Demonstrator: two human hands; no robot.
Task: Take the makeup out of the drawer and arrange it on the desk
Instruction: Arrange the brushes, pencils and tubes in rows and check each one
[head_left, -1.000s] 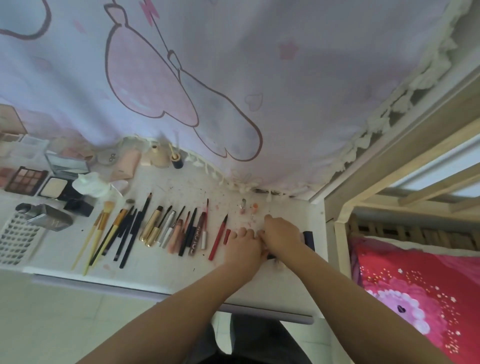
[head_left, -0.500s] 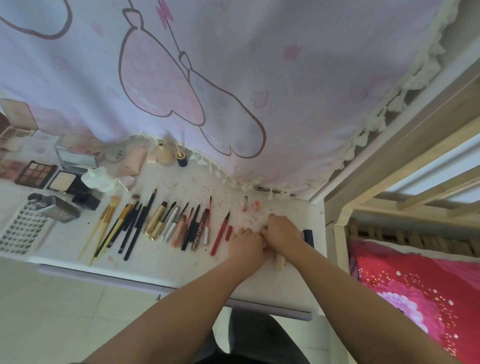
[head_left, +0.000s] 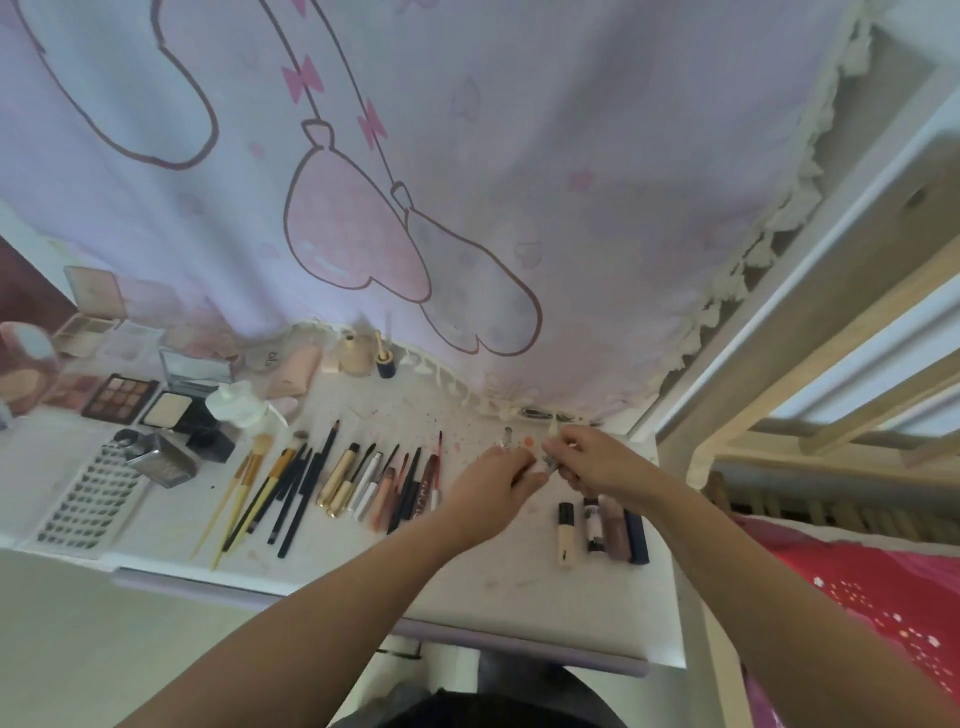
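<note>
Table, white, stained, carrying most of the makeup already laid out; no drawer in view.

- 9 o'clock, far edge: palettes, an open compact, pale boxes stacked against the curtain.
- 9 o'clock, nearer: dark glass bottle lying on its side, partly over a white grid tray.
- 10 o'clock: white pump bottle, pink tube, small round bottles by the curtain hem.
- Centre, 9 to 11 o'clock of the hands: brushes and pencils in a fanned row, then gold tubes, liners and a red-handled brush, lying side by side, roughly parallel.
- 5 o'clock of the hands: four tubes in a neat row, touching or nearly so, near the right edge.
- 12 o'clock of the hands: small loose bits and an orange spot on the surface.

Left hand: grip curled; right hand: grip curled. Both pinch one small slim item between them, held just above the table; what kind of item is too small to tell.

Status, as a judgement: arranging well advanced, nearly everything sorted by type. Remaining: set down the held item, likely in the gap between the red-handled brush and the four tubes, and tidy the loose bits. Whether anything remains in the drawer cannot be told.
</note>
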